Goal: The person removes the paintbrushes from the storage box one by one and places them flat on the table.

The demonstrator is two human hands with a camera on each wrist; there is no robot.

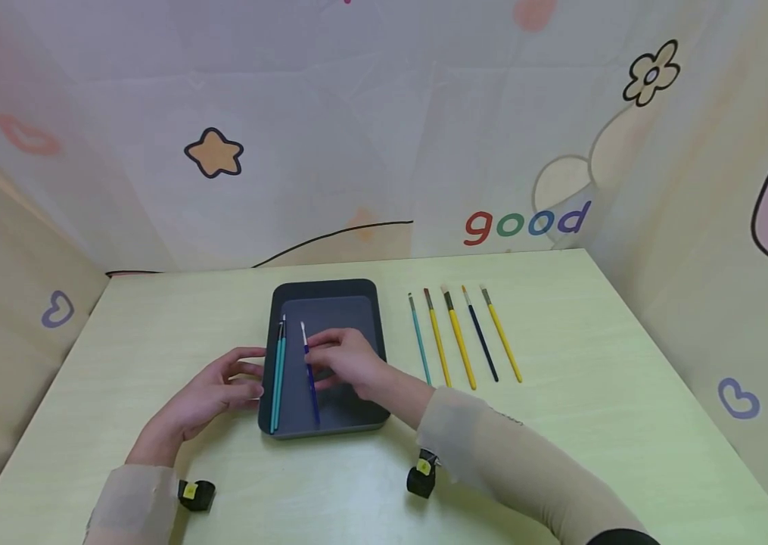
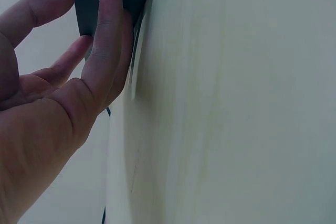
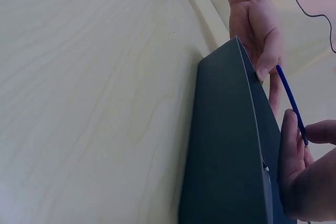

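My right hand (image 1: 351, 362) pinches a dark blue paintbrush (image 1: 311, 378) between thumb and fingers, over the inside of a dark grey tray (image 1: 349, 289). The brush's pale tip points to the far side. In the right wrist view the blue handle (image 3: 290, 94) shows above the tray's rim. Two teal paintbrushes (image 1: 278, 386) lie side by side along the tray's left wall. At that wall's outer face, my left hand (image 1: 220, 390) rests its fingertips. The left wrist view shows its fingers (image 2: 107, 35) fairly straight against the tray.
Right of the tray, several paintbrushes lie in a spaced row: a teal one (image 1: 419, 337), yellow ones such as the thick one (image 1: 460, 341), and a navy one (image 1: 481, 333). The pale table (image 1: 595, 424) ends at a printed backdrop (image 1: 329, 151).
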